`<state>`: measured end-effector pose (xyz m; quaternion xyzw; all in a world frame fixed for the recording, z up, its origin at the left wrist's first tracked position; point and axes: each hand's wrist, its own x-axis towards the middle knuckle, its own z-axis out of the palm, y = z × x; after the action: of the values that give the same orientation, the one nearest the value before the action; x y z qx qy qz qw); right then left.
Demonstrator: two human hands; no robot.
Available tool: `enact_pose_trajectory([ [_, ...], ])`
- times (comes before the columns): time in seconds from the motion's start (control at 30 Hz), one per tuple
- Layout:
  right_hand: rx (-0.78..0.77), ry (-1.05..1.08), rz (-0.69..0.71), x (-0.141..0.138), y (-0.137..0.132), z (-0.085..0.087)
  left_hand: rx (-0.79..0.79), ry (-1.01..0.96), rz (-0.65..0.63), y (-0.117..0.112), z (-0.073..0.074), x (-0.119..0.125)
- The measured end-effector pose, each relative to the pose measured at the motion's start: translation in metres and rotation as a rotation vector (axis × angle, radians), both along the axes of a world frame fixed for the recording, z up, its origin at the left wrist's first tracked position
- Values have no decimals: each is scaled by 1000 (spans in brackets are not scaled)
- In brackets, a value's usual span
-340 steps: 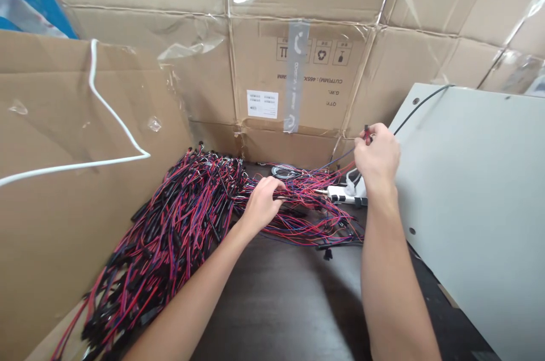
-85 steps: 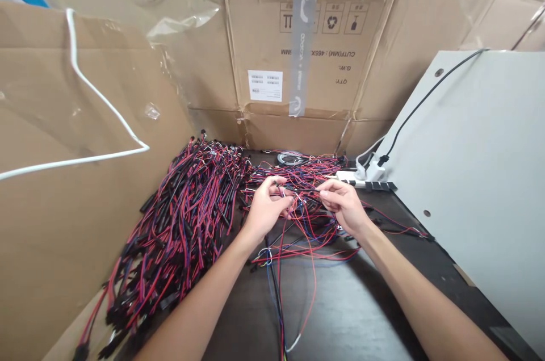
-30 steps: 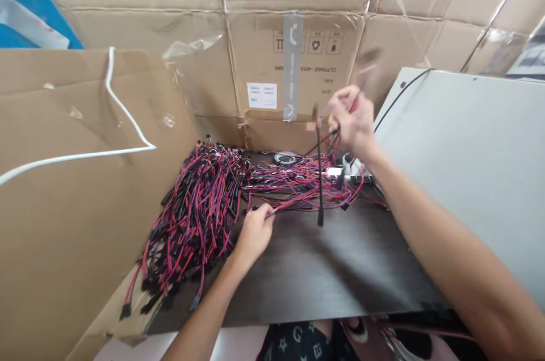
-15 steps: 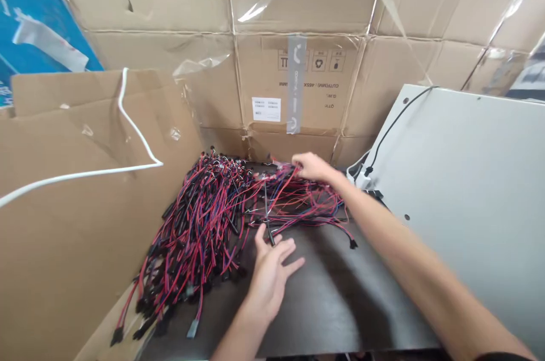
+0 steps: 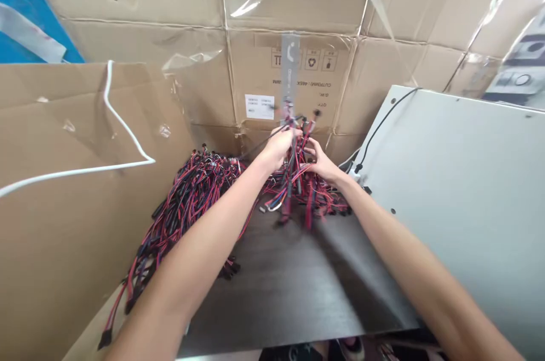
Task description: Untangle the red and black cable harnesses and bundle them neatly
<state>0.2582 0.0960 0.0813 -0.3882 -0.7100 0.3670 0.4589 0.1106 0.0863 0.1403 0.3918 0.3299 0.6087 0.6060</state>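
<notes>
My left hand (image 5: 277,148) is closed round a bunch of red, blue and black wires (image 5: 293,179), lifted above the dark table (image 5: 289,287). The bunch's ends hang down, blurred by motion. My right hand (image 5: 320,161) is just right of it, fingers curled against the same hanging wires. A large pile of red and black wire leads (image 5: 183,213) with black connectors lies on the table to the left, partly hidden by my left forearm.
Cardboard walls (image 5: 281,20) stand behind and a cardboard sheet (image 5: 63,179) with a white cable (image 5: 114,117) stands left. A grey panel (image 5: 460,191) leans on the right, with a black cord (image 5: 383,122) and a white power strip (image 5: 355,176) at its base.
My left hand left the table, where it lay open, and now grips a lifted bunch of wires at the back. My right hand moved slightly right and up beside it.
</notes>
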Motion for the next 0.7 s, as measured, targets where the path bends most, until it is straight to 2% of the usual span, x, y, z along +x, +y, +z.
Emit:
enact_pose_trajectory([
  [0.03, -40, 57, -45, 0, 3, -4, 115, 123, -40, -2, 1, -1],
  [0.1, -71, 109, -140, 2, 13, 4, 168, 211, -3, -10, -9, -5],
  [0.17, -22, 144, -174, 6, 24, 28, -2, 81, 209, -23, -32, -12],
  [0.2, 17, 174, -180, 9, 28, 43, -61, 55, 264, -31, -45, -15],
  [0.3, 177, 300, -194, 13, 34, 90, -178, 41, 242, -54, -82, -17],
  [0.4, 300, 277, -221, 7, 29, 117, -281, -23, 173, -73, -105, -13],
  [0.47, 326, 128, -165, 1, 21, 121, -379, -97, 76, -83, -115, -10],
  [0.53, 305, -101, -68, -4, 12, 114, -445, -121, 55, -95, -125, -8],
  [0.63, 302, -378, -17, -7, 4, 96, -444, -95, 159, -117, -139, -8],
  [0.7, 277, -398, -43, -6, 3, 87, -429, -95, 223, -134, -146, -11],
])
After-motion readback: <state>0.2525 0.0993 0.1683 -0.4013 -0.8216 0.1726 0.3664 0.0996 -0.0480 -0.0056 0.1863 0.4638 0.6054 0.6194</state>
